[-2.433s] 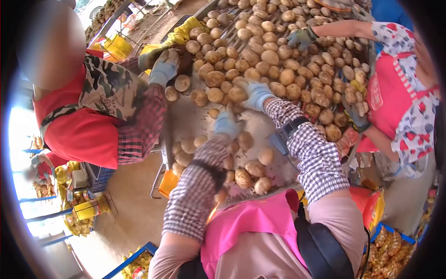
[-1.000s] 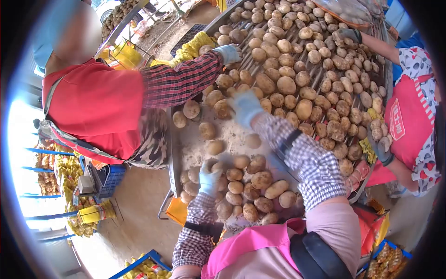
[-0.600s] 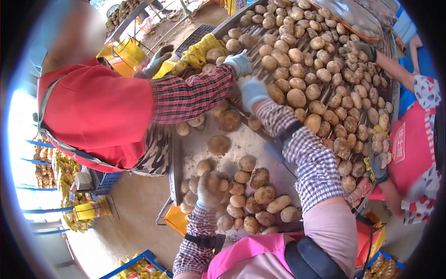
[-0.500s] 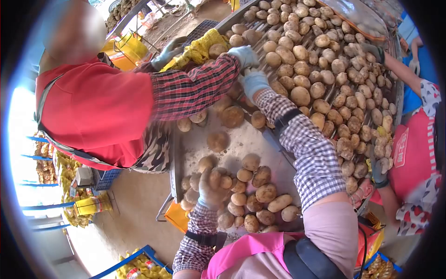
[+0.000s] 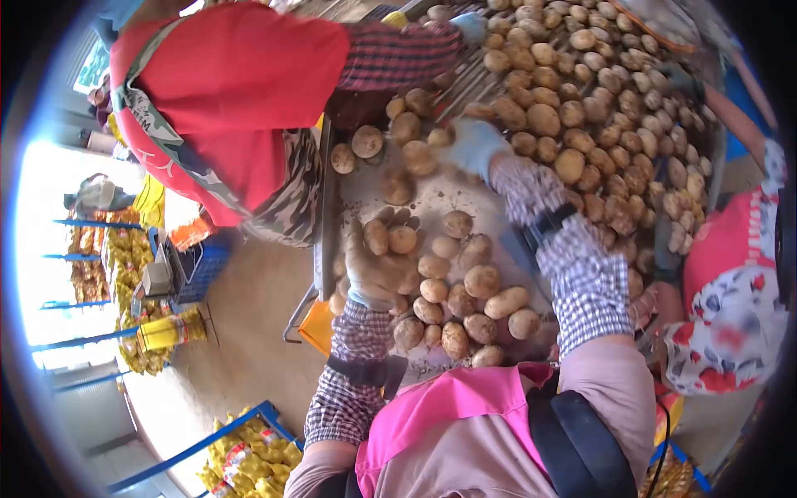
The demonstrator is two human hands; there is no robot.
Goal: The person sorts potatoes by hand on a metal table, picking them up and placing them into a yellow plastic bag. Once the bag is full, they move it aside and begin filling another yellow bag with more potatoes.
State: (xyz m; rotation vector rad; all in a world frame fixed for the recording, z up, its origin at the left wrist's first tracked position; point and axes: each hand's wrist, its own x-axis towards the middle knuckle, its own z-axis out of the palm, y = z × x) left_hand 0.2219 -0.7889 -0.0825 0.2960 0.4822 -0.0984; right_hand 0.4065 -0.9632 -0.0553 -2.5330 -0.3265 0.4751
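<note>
Potatoes (image 5: 481,282) lie on the metal tray (image 5: 432,192) before me, and many more cover the slatted rack (image 5: 475,76) behind and to the right. My left hand (image 5: 375,261), in a pale, dirty glove, is over the tray's left part with its fingers spread around a couple of potatoes at the fingertips. My right hand (image 5: 471,148), in a light blue glove, is at the rack's near edge, beside a blurred potato (image 5: 440,138). Motion smears its fingers, so its grip is unclear.
A co-worker in red (image 5: 232,75) leans over the rack from the left. Another co-worker (image 5: 735,249) reaches in from the right. Yellow net sacks (image 5: 249,465) stand lower left, near a blue crate (image 5: 203,270). An orange piece (image 5: 317,328) hangs beside the tray's left edge.
My right hand has drawn back from the co-worker's glove toward the tray. My left hand's fingers have spread. The view has shifted, and the left co-worker's arm reaches farther up the rack.
</note>
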